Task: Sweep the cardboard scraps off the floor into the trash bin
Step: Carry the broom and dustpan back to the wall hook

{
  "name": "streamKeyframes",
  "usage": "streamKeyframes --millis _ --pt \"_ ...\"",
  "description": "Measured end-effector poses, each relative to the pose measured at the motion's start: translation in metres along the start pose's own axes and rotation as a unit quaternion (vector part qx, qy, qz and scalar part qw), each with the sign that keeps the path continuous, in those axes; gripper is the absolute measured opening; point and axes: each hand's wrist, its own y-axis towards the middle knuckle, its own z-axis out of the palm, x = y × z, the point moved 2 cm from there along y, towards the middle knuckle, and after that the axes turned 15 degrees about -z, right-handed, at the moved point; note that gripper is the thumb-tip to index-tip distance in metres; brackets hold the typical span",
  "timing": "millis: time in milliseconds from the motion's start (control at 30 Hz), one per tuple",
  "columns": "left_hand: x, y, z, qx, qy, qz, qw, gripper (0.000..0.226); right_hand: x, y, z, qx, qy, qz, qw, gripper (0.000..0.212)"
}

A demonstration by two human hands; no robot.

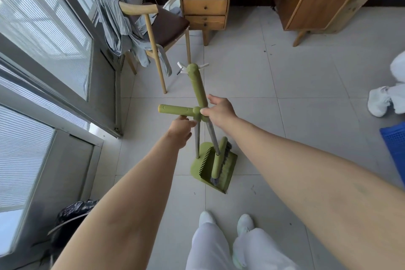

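Note:
A green broom (221, 161) and a green dustpan (202, 171) stand together on the tiled floor in front of me, the bristles resting in the pan. The broom's green handle (197, 83) points up and away. My right hand (220, 110) is closed around its lower end. The dustpan's handle (175, 109) sticks out to the left. Just below it, my left hand (183, 130) curls around the dustpan's metal pole. A bin lined with a dark bag (73, 215) sits at the lower left, partly hidden by my left arm. No cardboard scraps are visible.
A wooden chair (153, 28) draped with grey clothes stands by the glass door at the left. A wooden desk with drawers (205, 4) is at the back. Another person's white shoe (379, 103) and a blue crate (394, 149) are at the right. My feet are below.

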Motion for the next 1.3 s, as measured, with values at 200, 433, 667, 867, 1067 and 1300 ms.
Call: streamKeyframes --millis 200,433,667,867,1067,1300 --pt "-0.011 0.005 0.01 0.07 -0.036 -0.009 0.997 0.039 -0.004 0.012 0.0 -0.035 0.0 -0.018 0.999 0.03" --pt "-0.041 -0.013 0.034 0.064 -0.037 0.024 0.997 0.031 0.014 0.015 -0.04 -0.085 0.025 -0.023 0.996 0.027" --pt "-0.092 -0.052 0.063 0.099 -0.016 0.087 0.991 0.011 0.051 0.012 -0.098 -0.122 0.023 -0.051 0.991 0.02" --pt "-0.146 -0.093 0.094 0.154 -0.005 0.152 0.976 0.008 0.09 0.021 -0.15 -0.172 0.019 -0.086 0.981 0.021" --pt "-0.199 -0.108 0.14 0.2 -0.003 0.175 0.964 0.011 0.109 0.041 -0.205 -0.205 0.017 -0.109 0.972 0.028" --pt "-0.265 -0.111 0.215 0.206 -0.012 0.203 0.957 0.013 0.112 0.089 -0.29 -0.237 0.022 -0.137 0.961 0.029"
